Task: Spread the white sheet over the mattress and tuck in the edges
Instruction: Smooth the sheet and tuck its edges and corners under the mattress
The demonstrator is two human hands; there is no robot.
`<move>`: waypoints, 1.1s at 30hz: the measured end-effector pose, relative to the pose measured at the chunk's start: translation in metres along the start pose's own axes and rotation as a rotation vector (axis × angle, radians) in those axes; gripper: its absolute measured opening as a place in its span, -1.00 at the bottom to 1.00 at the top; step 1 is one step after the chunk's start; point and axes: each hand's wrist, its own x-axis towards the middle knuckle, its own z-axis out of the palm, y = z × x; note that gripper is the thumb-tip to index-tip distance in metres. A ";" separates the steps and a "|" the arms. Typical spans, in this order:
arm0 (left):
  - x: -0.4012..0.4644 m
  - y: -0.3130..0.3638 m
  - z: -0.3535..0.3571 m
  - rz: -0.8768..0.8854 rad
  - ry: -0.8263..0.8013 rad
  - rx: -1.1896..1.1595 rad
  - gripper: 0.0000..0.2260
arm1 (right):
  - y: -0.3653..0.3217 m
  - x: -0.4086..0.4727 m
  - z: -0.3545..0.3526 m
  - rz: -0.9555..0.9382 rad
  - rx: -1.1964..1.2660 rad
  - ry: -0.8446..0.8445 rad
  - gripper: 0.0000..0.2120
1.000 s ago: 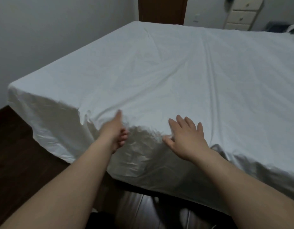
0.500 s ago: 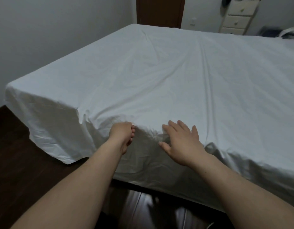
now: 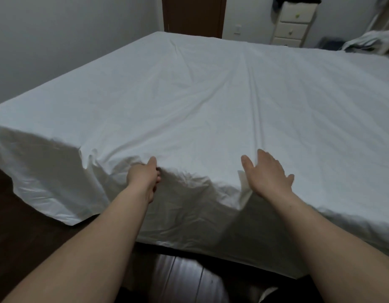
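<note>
the left hand (image 3: pixel 144 177) pinches the white sheet (image 3: pixel 211 101) at the mattress's near edge. the right hand (image 3: pixel 269 174) hovers flat and relaxed just beside it.

Right hand (image 3: pixel 268 174) slides further right along the bed edge, left hand (image 3: pixel 145 177) now gripping the white sheet (image 3: pixel 211 101), thumb on top
</note>
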 end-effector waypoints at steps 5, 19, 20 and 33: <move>0.014 0.002 -0.005 0.084 0.014 0.173 -0.60 | 0.018 0.005 0.000 -0.024 -0.025 -0.083 -0.41; 0.013 0.010 -0.027 -0.010 0.176 0.115 -0.86 | 0.023 0.000 0.004 -0.075 -0.230 -0.193 -0.08; 0.010 0.012 -0.028 0.026 0.187 0.181 -0.82 | 0.022 -0.002 0.003 -0.069 -0.238 -0.186 -0.08; -0.082 -0.014 0.052 0.980 -0.492 1.518 -0.41 | 0.028 -0.010 -0.030 -0.320 -0.174 -0.340 -0.36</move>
